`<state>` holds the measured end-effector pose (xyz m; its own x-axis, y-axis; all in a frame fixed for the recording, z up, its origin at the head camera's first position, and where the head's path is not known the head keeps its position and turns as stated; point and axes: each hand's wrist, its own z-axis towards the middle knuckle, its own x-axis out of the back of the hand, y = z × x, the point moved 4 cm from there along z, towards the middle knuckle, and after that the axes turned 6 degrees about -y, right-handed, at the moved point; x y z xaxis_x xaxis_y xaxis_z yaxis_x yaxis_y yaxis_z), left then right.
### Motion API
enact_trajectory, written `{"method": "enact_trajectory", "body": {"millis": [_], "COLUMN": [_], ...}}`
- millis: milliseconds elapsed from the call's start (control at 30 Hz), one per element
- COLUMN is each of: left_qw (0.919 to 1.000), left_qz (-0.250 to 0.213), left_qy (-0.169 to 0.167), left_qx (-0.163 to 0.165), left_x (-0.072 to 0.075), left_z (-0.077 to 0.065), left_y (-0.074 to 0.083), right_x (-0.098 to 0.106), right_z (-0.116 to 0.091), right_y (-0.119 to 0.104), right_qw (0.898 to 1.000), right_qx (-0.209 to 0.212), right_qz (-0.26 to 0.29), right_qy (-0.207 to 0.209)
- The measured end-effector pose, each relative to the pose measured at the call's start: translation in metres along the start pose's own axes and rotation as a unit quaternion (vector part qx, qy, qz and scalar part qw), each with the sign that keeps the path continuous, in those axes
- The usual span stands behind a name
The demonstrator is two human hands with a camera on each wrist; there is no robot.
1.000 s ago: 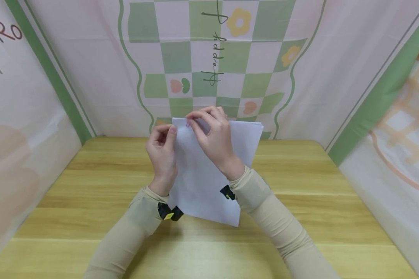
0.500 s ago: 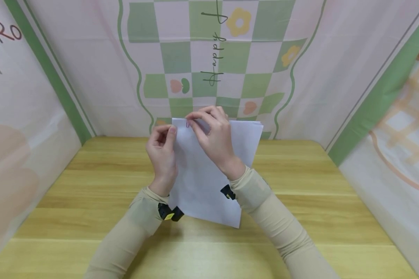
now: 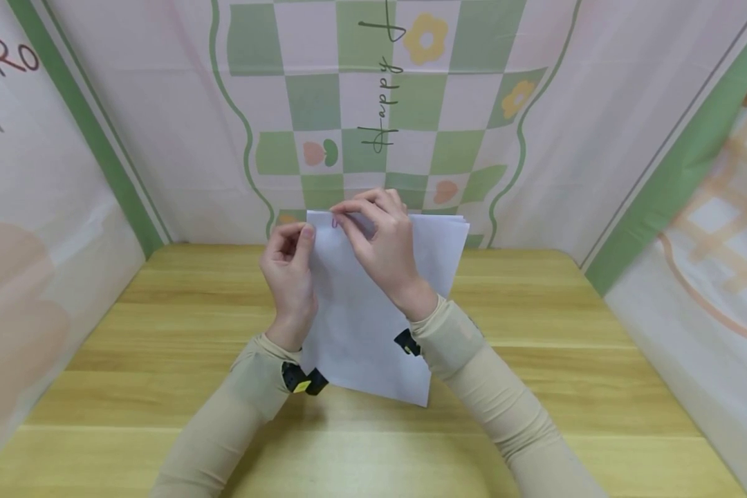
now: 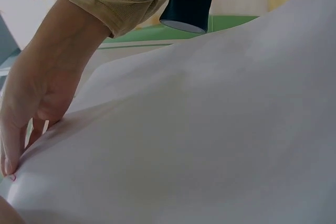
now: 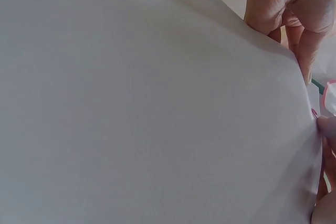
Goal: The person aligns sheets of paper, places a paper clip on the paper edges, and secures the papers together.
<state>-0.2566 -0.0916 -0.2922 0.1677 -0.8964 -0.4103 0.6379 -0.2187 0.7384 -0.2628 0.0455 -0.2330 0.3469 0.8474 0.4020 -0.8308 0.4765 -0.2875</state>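
Observation:
White sheets of paper (image 3: 361,318) are held up over the table, their corners slightly fanned at the top right. My left hand (image 3: 291,277) pinches the upper left edge of the sheets between thumb and curled fingers. A small pink paper clip (image 3: 334,222) sits at the top edge near that corner. My right hand (image 3: 382,245) pinches the clip at the top edge with thumb and index finger, the other fingers bent behind the paper. In the left wrist view the right hand (image 4: 42,77) reaches the clip. The right wrist view is mostly paper (image 5: 157,103).
Beneath the hands lies a wooden table (image 3: 523,415). A patterned cloth wall (image 3: 411,97) stands right behind the table's far edge, with cloth sides to the left and right. Black wrist cameras (image 3: 301,379) are strapped below the sleeves.
Both hands keep their places on the paper. The pink clip's visible loop shows slightly shorter now than half a second ago, and the paper's lower corner has shifted very slightly.

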Motion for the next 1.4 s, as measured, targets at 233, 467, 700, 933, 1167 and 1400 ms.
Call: {"method": "enact_trajectory", "body": {"millis": [233,467,700,933,1167,1400], "left_qw": [0.9999,0.9998,0.9988,0.9982,0.9982,0.9981], "left_qz": [0.010,0.004,-0.011,-0.015,-0.014,-0.014], "left_qy": [-0.005,0.002,0.014,0.017,0.013,0.014], "left_qx": [-0.002,0.019,0.045,0.055,0.057,0.059], "left_x": [0.000,0.000,-0.001,0.000,0.001,0.000], "left_z": [0.000,0.003,0.003,0.002,0.001,0.000], "left_y": [0.000,-0.001,-0.003,-0.003,-0.003,-0.003], "right_x": [0.000,0.006,0.019,0.033,0.047,0.057], "right_z": [0.000,-0.002,-0.008,-0.016,-0.022,-0.027], "right_y": [0.002,0.009,0.017,0.024,0.031,0.038], "right_qw": [1.000,0.999,0.996,0.990,0.986,0.985], "right_qx": [0.007,-0.003,-0.009,-0.014,-0.018,-0.037], "right_qz": [-0.008,-0.043,-0.086,-0.125,-0.144,-0.142], "right_qy": [-0.002,0.007,0.030,0.063,0.085,0.092]}}
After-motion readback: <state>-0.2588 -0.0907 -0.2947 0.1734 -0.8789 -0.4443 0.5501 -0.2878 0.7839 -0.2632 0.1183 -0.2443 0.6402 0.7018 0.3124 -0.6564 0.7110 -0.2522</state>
